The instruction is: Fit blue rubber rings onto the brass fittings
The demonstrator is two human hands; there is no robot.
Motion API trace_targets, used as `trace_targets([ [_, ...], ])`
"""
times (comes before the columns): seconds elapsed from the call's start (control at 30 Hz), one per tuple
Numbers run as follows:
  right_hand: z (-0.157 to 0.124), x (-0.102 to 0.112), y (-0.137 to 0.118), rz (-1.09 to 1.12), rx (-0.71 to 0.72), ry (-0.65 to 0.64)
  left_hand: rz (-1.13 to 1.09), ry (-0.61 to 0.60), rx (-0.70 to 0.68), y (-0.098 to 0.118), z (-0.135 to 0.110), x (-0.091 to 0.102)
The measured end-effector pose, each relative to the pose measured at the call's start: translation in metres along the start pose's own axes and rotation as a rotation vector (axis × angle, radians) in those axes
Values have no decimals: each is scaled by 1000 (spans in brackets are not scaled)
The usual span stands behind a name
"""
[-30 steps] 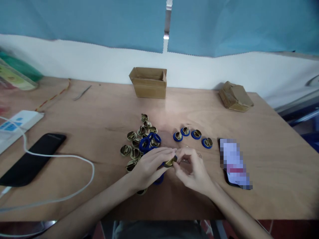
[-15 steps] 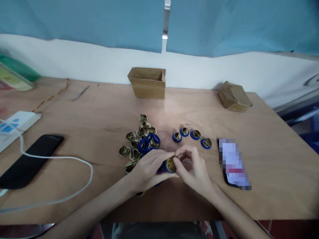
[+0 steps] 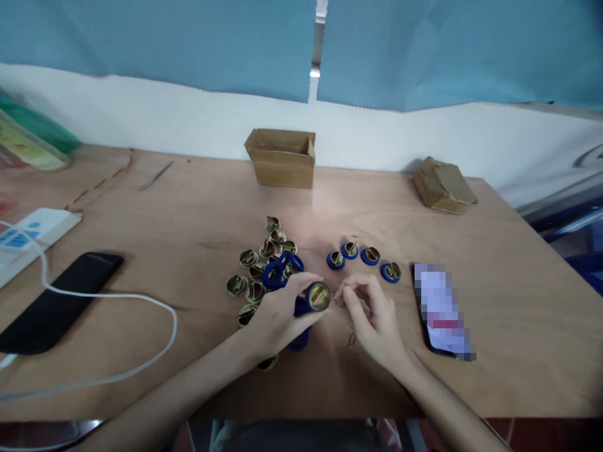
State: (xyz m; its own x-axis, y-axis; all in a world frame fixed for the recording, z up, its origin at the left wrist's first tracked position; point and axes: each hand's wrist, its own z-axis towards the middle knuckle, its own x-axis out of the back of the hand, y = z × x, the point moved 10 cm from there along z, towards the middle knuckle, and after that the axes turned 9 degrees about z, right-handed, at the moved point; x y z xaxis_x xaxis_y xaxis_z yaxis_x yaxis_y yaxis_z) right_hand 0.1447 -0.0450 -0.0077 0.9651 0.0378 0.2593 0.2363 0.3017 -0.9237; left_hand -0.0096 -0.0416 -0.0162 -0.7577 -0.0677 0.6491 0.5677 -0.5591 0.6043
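Over the wooden table [image 3: 188, 207], the left hand [image 3: 281, 309] grips a blue-rimmed brass disc [image 3: 319, 296] between thumb and fingers, beside the right hand [image 3: 377, 314] pinching a thin, indistinct piece [image 3: 338, 295], where a slackened left grip could drop the disc among the loose brass fittings [image 3: 255, 292].

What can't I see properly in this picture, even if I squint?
All in the head view:
Some metal pieces: partly hidden by the left hand.
The far side of the blue-rimmed piece: turned away from the camera.
The thin bit by the right hand: too small and blurred to name.
The phone screen: pixelated, unreadable.
The bottom of the open box: hidden by its front wall.
The green thing: blurred, cut off by the left edge.
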Motion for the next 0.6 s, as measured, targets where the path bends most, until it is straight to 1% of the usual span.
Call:
trace_targets([
  [0.1, 0, 2, 6, 49, -40, 12, -65, -25, 43, -7, 0, -3],
  [0.23, 1, 2, 8, 65, -67, 13, -5, 2, 54, -10, 2, 0],
  [0.43, 1, -9, -4, -53, 27, -53, 77, 50, -61, 3, 3, 5],
  [0.6, 1, -15, -14, -96, 107, -106, 140, 50, -139, 16, 4, 7],
])
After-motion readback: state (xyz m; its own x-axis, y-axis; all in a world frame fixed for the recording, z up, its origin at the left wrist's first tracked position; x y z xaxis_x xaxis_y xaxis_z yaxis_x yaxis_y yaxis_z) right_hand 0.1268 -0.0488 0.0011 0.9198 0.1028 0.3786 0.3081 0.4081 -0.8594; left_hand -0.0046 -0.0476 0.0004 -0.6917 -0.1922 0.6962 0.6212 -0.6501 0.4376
